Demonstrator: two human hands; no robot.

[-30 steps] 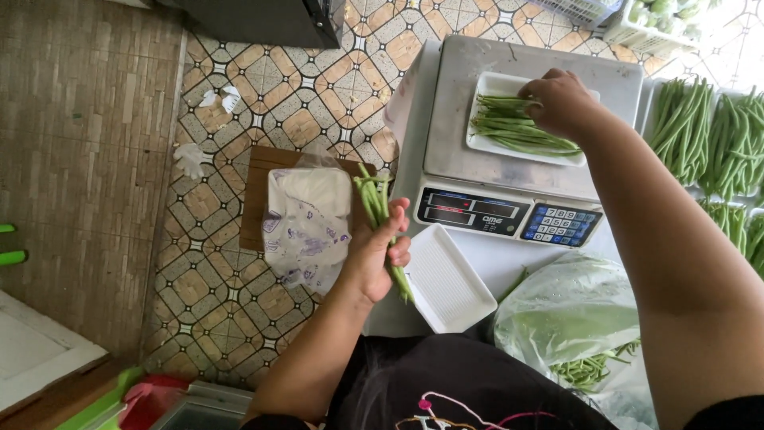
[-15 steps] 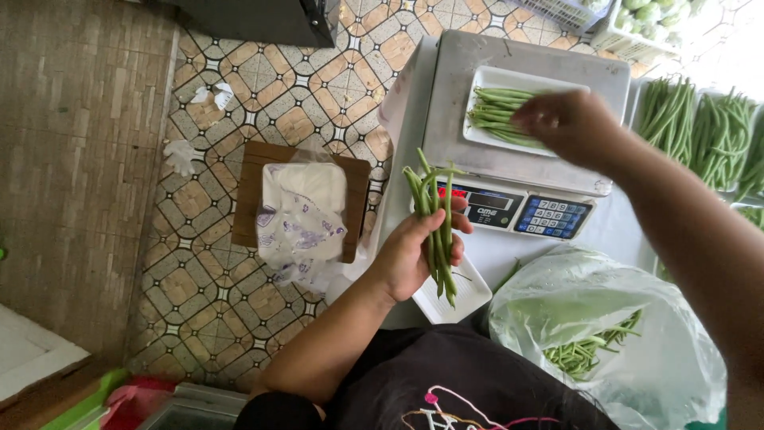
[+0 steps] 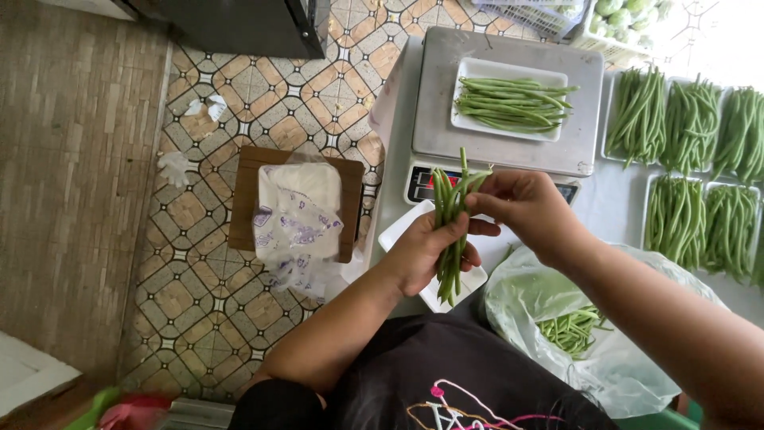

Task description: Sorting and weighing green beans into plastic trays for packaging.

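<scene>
Fingers of the left hand wrap a green bean bundle at frame centre, while the right hand pinches its top.

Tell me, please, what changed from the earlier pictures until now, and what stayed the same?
The right hand left the tray of beans on the scale and came back to pinch the top of the bunch of green beans. The left hand lifted that bunch higher, in front of the scale. The left hand's grip, the tray and the plastic bag stayed as before.
</scene>
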